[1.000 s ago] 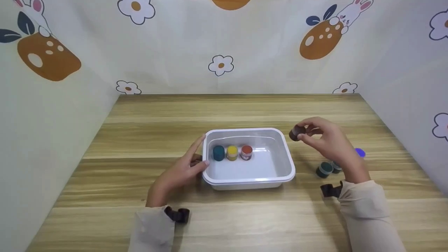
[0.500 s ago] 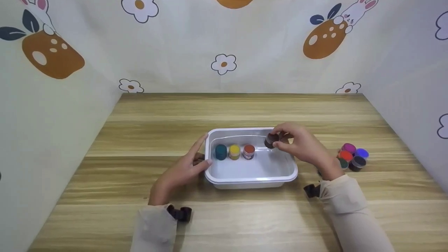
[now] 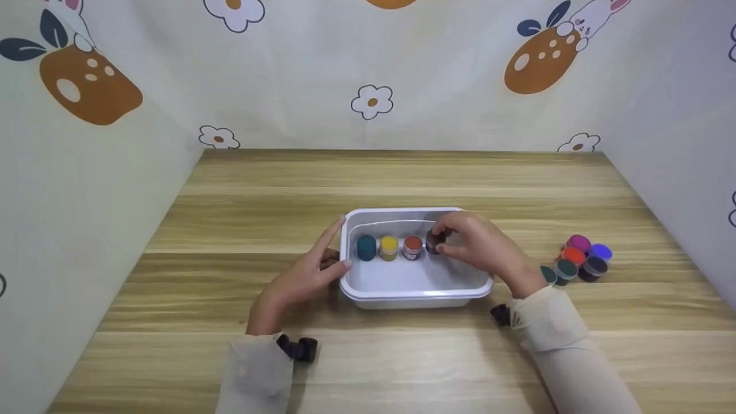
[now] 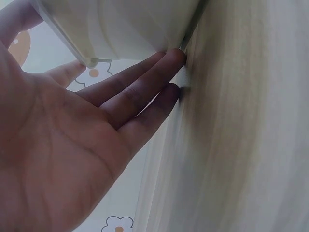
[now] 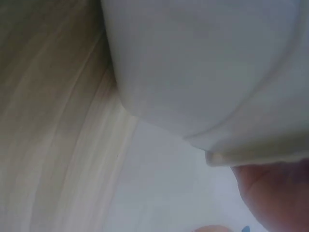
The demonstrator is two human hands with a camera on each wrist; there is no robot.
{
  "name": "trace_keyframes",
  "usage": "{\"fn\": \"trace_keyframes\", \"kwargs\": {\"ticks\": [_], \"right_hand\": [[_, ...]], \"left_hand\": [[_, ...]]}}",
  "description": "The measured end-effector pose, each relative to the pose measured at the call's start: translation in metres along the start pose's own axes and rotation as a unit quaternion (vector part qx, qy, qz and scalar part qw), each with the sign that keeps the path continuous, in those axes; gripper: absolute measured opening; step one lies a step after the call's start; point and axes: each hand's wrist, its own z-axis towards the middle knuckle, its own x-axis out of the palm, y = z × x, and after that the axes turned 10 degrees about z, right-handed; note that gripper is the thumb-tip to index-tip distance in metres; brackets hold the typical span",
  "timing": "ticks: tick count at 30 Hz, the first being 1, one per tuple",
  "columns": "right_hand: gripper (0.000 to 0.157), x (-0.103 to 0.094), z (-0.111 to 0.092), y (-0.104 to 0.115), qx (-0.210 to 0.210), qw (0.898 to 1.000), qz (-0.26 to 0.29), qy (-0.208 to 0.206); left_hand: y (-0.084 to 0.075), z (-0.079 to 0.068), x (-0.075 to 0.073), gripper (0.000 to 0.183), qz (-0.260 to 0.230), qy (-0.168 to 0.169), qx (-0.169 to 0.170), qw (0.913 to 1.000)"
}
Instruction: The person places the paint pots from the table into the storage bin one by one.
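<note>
A white plastic tub [image 3: 417, 295] stands on the wooden table. Inside it, teal [image 3: 366, 248], yellow [image 3: 388, 248] and red [image 3: 412, 248] paint pots form a row. My right hand [image 3: 486, 246] reaches over the tub's right side and pinches a dark brown paint pot [image 3: 434, 244] at the row's right end, partly covered by the fingers. My left hand [image 3: 300, 280] lies against the tub's left side, thumb and index finger at the rim. In the left wrist view, its other fingers [image 4: 145, 92] extend straight along the outer wall. The right wrist view mostly shows the tub's outside [image 5: 193, 58].
Right of the tub stands a cluster of several paint pots: magenta [image 3: 578, 244], blue [image 3: 601, 252], orange-red [image 3: 573, 256], black [image 3: 593, 268] and dark green [image 3: 566, 271]. The right forearm sleeve [image 3: 552, 322] passes close to them. A patterned cloth backdrop [image 3: 299, 75] encloses the table.
My right hand has carried the dark brown pot leftward from beside the tub, over the rim and down next to the red pot. My left hand has stayed at the tub's left side.
</note>
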Motion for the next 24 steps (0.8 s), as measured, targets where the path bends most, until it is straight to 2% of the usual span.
{"fn": "trace_keyframes", "kwargs": {"ticks": [5,12,19,24], "right_hand": [[0.019,0.006,0.002,0.001,-0.011,0.999,-0.045,-0.008],[0.014,0.012,0.002,0.003,0.003,0.991,-0.133,-0.029],[0.013,0.014,0.002,0.005,0.026,0.982,-0.186,-0.033],[0.017,0.014,0.002,0.006,0.047,0.978,-0.202,-0.023]], "left_hand": [[0.000,0.000,0.000,0.077,-0.001,0.001,0.011,0.9999],[-0.001,0.001,0.000,0.076,0.002,0.002,0.007,1.0000],[-0.003,0.000,-0.001,0.076,0.000,0.003,0.002,1.0000],[-0.003,-0.001,-0.001,0.076,-0.005,0.002,0.003,1.0000]]}}
